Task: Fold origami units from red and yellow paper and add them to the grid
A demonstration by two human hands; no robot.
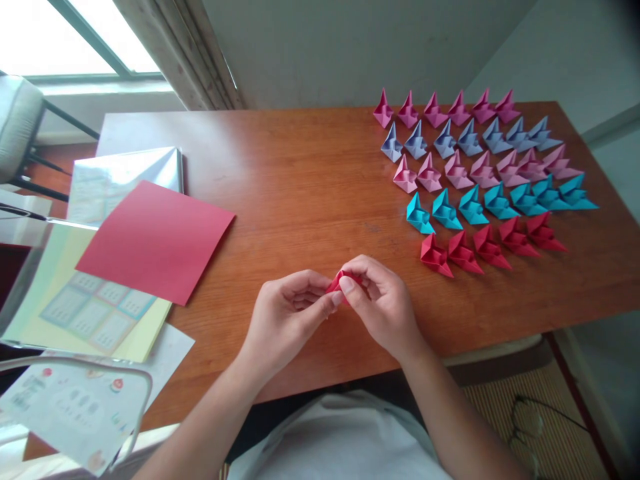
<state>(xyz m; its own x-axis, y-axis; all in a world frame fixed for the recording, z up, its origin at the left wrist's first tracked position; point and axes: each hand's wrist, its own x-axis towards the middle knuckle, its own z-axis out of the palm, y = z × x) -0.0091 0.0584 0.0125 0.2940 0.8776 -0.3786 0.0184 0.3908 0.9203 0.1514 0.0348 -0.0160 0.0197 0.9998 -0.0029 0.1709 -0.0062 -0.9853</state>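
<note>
Between my two hands, above the front of the wooden table, is a small red folded paper piece, mostly covered by my fingers. My left hand pinches its left side with thumb and fingertips. On its other side, my right hand presses the paper between thumb and bent fingers. To the right stands a row of red folded paper figures, pointed at the ends. Behind them are rows of turquoise figures, pink figures, lavender figures and magenta figures.
A red paper sheet lies at the left over a clear plastic packet and pale yellow papers. Printed white paper sits at the lower left. A chair stands beyond the table's left edge.
</note>
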